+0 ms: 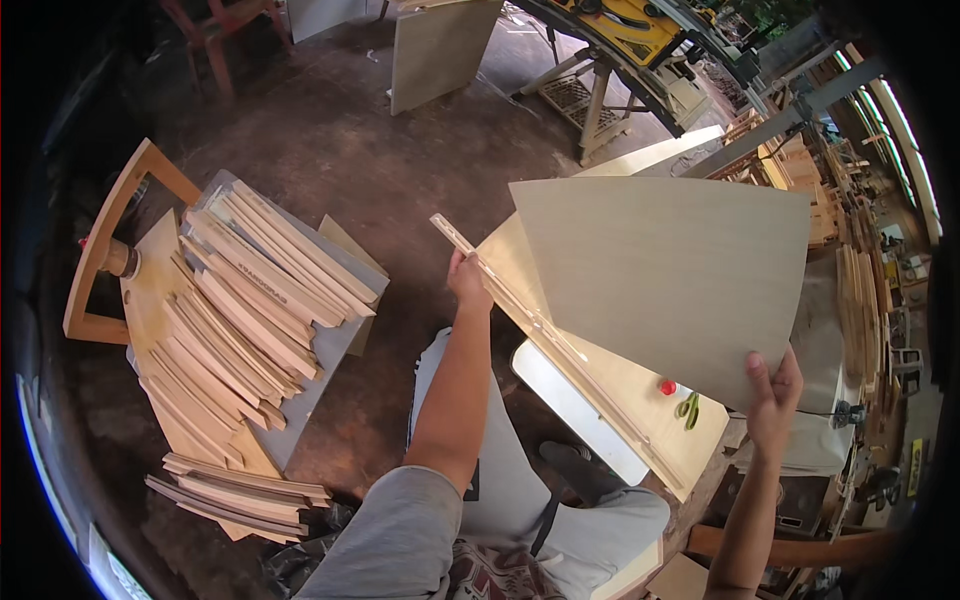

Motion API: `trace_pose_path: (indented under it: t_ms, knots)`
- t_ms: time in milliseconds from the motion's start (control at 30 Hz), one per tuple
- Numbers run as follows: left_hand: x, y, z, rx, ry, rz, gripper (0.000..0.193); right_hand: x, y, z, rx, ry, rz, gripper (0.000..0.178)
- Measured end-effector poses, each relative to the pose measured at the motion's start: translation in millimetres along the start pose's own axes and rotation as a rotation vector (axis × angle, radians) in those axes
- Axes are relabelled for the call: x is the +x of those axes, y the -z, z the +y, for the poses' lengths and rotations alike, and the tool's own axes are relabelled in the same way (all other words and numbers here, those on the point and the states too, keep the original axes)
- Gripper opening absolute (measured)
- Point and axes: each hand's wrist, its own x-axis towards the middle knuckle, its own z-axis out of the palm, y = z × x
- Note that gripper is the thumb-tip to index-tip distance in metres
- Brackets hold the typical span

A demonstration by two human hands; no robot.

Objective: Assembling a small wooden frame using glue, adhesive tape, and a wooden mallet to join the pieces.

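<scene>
My left hand is closed around the upper part of a long narrow wooden strip, which has whitish patches along it and slants down to the right. Between the thumb and fingers of my right hand is the lower right corner of a large thin grey-beige sheet, tilted above a pale plywood board. Part of that board is hidden by the sheet. Green-handled scissors and a small red round object lie on the board, close to the sheet's lower edge.
Several curved wooden slats lie in rows at left, by a wooden chair. A white panel shows under the plywood. Behind stand a leaning panel and a yellow machine on a stand. Timber crowds the right side.
</scene>
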Motion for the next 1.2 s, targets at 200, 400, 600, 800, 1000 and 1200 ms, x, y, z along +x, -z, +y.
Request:
trace_pose_path:
  t_ms: [200,400,600,800,1000,1200]
  knots:
    - [-0.5,4.0,0.1,0.001,-0.006,0.025,0.041,-5.5,-23.3,4.8,0.026,0.050,0.035,0.038]
    - [-2.2,2.6,-0.8,-0.010,-0.005,0.013,0.038,5.2,-33.3,4.7,-0.002,0.020,-0.019,0.037]
    - [-0.3,2.0,-1.2,-0.044,-0.007,0.042,0.035,15.3,-34.7,4.5,-0.055,0.030,-0.092,0.041]
    - [0.5,0.9,-5.9,-0.031,-0.016,0.065,0.033,17.5,-33.8,3.6,-0.014,-0.003,-0.094,0.041]
    - [-0.4,1.3,-1.9,-0.050,-0.011,0.077,0.033,18.9,-38.1,1.0,-0.055,0.005,-0.105,0.042]
    - [-7.8,-4.3,1.5,-0.054,-0.014,0.077,0.035,21.2,-40.0,-2.8,-0.054,-0.012,-0.106,0.041]
